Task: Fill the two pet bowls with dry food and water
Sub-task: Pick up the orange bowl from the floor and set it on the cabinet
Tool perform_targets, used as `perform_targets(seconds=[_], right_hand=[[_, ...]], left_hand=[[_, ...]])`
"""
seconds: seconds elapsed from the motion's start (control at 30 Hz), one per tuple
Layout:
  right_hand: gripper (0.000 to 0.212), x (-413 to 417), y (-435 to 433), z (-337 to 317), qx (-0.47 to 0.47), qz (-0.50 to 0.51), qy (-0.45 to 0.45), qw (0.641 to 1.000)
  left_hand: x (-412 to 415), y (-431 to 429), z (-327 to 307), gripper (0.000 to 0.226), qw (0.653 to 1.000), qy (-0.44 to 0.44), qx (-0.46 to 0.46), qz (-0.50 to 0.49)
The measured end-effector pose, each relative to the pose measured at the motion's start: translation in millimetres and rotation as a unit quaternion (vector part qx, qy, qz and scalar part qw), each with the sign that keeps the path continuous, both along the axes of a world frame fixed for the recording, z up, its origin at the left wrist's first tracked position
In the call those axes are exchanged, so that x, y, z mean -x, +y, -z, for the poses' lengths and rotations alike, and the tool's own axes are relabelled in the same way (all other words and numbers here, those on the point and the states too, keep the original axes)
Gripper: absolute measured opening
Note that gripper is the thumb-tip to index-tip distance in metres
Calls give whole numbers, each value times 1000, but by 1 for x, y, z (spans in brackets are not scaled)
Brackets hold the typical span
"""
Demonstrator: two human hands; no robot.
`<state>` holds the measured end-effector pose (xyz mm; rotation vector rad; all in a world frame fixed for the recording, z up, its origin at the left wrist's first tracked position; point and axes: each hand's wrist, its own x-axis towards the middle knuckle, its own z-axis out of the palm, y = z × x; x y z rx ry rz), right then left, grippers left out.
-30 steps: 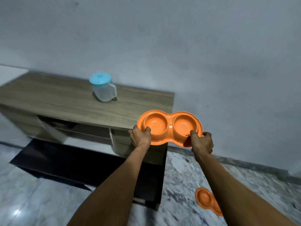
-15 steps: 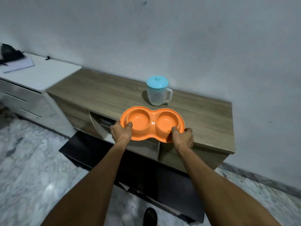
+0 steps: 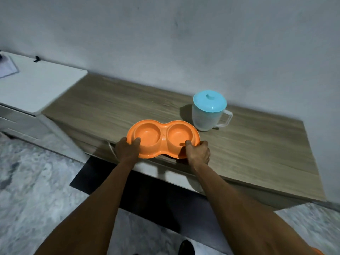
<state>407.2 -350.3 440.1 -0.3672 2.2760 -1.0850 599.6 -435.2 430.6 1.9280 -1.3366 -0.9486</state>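
Observation:
An orange double pet bowl (image 3: 162, 136) with two empty round wells is at the front edge of the wooden cabinet top (image 3: 257, 150). My left hand (image 3: 127, 150) grips its left rim, thumb inside the left well. My right hand (image 3: 197, 151) grips its right front rim, thumb over the edge. Whether the bowl rests on the wood or hovers just above it is unclear. A clear plastic jug with a turquoise lid (image 3: 209, 110) stands upright just behind and to the right of the bowl.
A white cabinet (image 3: 36, 85) adjoins the wooden one on the left, with papers at its far left corner. A grey wall runs behind both. A dark mat (image 3: 147, 196) lies on the marble floor below. An orange object peeks in at the bottom right corner (image 3: 319, 252).
Both hands carried the orange bowl leftward from past the cabinet's right end to over its top, then closer to the jug. My view turned left and tilted down.

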Motion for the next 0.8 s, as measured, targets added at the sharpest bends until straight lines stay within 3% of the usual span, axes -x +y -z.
perform_targets(seconds=[0.13, 0.47, 0.8], right_hand=[[63, -15, -39, 9, -13, 12, 6, 1000], [61, -26, -100, 23, -49, 133, 30, 989], [58, -31, -121, 23, -69, 154, 71, 983]], left_hand=[[-10, -44, 3, 43, 1000, 6, -9, 19], [2, -141, 10, 50, 986, -84, -36, 138], [-1, -167, 13, 62, 973, -117, -24, 196]])
